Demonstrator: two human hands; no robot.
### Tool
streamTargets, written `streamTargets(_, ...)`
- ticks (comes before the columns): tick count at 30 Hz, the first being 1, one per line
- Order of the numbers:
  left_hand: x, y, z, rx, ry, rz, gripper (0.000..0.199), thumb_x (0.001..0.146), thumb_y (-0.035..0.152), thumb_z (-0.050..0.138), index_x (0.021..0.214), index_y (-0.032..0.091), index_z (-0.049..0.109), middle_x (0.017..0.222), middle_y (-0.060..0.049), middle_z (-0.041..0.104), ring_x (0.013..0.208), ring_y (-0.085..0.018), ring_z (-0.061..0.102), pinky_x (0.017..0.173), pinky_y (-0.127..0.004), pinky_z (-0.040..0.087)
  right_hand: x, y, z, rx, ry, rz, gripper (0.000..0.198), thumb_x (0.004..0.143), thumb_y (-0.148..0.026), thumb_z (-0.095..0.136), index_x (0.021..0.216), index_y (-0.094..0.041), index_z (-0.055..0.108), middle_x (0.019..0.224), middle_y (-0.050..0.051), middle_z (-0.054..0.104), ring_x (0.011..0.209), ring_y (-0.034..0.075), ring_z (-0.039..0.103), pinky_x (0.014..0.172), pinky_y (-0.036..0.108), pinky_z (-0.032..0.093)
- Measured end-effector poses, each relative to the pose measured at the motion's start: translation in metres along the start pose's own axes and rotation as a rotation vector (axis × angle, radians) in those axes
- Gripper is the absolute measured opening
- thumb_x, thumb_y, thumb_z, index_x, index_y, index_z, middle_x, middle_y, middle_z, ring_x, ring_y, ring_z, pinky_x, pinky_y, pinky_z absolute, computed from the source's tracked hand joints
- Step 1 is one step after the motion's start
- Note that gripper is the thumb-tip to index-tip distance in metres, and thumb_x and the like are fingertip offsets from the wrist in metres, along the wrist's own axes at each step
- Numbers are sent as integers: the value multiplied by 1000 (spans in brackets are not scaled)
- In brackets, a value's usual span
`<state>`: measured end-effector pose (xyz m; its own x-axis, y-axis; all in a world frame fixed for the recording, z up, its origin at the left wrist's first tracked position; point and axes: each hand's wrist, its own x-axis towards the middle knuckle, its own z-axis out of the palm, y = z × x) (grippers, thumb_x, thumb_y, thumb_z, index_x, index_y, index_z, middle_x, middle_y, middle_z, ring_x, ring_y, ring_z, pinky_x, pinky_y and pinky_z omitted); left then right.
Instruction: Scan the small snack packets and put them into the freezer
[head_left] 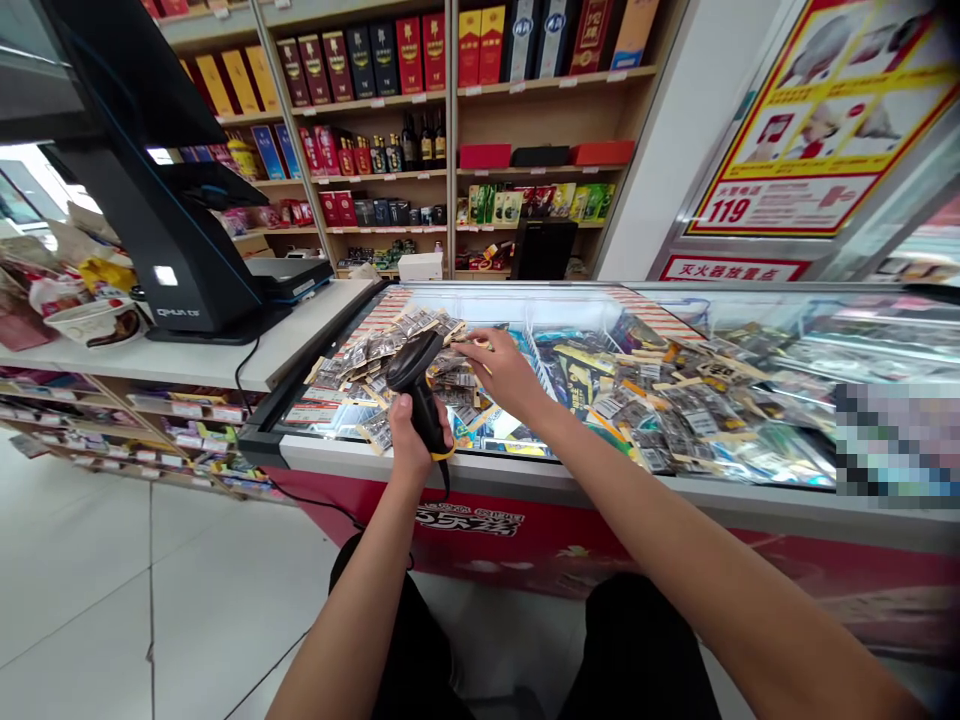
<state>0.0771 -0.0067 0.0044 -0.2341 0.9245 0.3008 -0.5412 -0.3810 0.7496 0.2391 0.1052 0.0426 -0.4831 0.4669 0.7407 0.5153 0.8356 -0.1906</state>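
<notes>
My left hand [415, 437] is wrapped round the grip of a black barcode scanner [416, 375] with yellow trim, its head tilted over a heap of small packets. My right hand [500, 370] reaches in from the right, fingertips pinched on the edge of a small packet [466, 338] at the heap's right side. The packets [375, 345] are dark and clear with tan edges, and they lie on the glass top of a chest freezer [300, 452]. Part of the heap is hidden behind the scanner and my hands.
Another spread of similar packets [675, 415] covers the freezer's right side. To the left, a counter [277, 345] bears a black point-of-sale terminal [187, 240] and a paper bowl [101, 322]. The scanner's cable [315, 505] hangs down the freezer's front. Shelves of boxes [360, 60] stand behind.
</notes>
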Motion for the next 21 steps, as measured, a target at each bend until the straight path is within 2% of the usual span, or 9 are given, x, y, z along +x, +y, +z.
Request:
streamTargets(5, 0, 2, 1, 34, 46, -5, 60, 84, 79, 63, 99, 21, 59, 58, 6, 57, 34, -11, 48, 35, -24, 33, 33, -6, 30, -89, -221, -87, 35, 110, -19, 49, 123, -20, 81, 120, 15, 72, 115, 30, 62, 106, 48, 50)
streamTargets(7, 0, 2, 1, 52, 36, -22, 62, 84, 80, 64, 103, 22, 59, 59, 6, 58, 34, -12, 47, 35, -25, 34, 36, -8, 32, -60, -275, -88, 33, 112, -24, 50, 121, -19, 81, 117, 15, 75, 113, 30, 63, 108, 49, 48)
streamTargets(9, 1, 3, 1, 63, 24, -32, 61, 84, 80, 64, 101, 22, 59, 59, 5, 58, 35, -12, 48, 36, -26, 34, 32, -7, 25, -41, -280, -36, 35, 114, -31, 49, 128, -18, 78, 125, 15, 75, 121, 30, 64, 113, 48, 45)
streamTargets(11, 1, 3, 1, 65, 13, -35, 59, 84, 79, 64, 99, 22, 59, 59, 5, 58, 34, -12, 48, 35, -26, 34, 24, -2, 8, -87, -269, 55, 41, 115, -38, 47, 141, -18, 71, 141, 14, 72, 132, 28, 60, 119, 43, 42)
streamTargets(13, 1, 4, 1, 62, 2, -31, 58, 84, 78, 64, 99, 22, 60, 58, 5, 58, 34, -12, 47, 34, -25, 34, 14, 12, -17, -183, -259, 165, 46, 115, -41, 46, 147, -16, 67, 148, 14, 68, 139, 27, 56, 124, 40, 39)
streamTargets(16, 1, 4, 1, 57, -11, -17, 57, 83, 76, 66, 102, 22, 63, 58, 5, 59, 33, -12, 48, 33, -25, 35, -5, 48, -68, -340, -232, 382, 50, 114, -42, 45, 140, -8, 70, 137, 25, 71, 136, 37, 57, 121, 54, 40)
streamTargets(18, 2, 4, 1, 52, -16, -23, 58, 83, 75, 67, 104, 21, 64, 58, 5, 59, 33, -13, 48, 32, -24, 35, -20, 79, -104, -542, -255, 637, 59, 112, -52, 43, 137, -6, 71, 134, 30, 69, 140, 46, 53, 116, 62, 42)
streamTargets(21, 3, 3, 0, 43, -19, -31, 58, 82, 75, 67, 104, 20, 65, 57, 4, 60, 32, -13, 48, 31, -23, 34, -46, 123, -149, -742, -382, 1020, 80, 99, -73, 56, 136, -4, 72, 148, 37, 60, 150, 56, 42, 114, 71, 41)
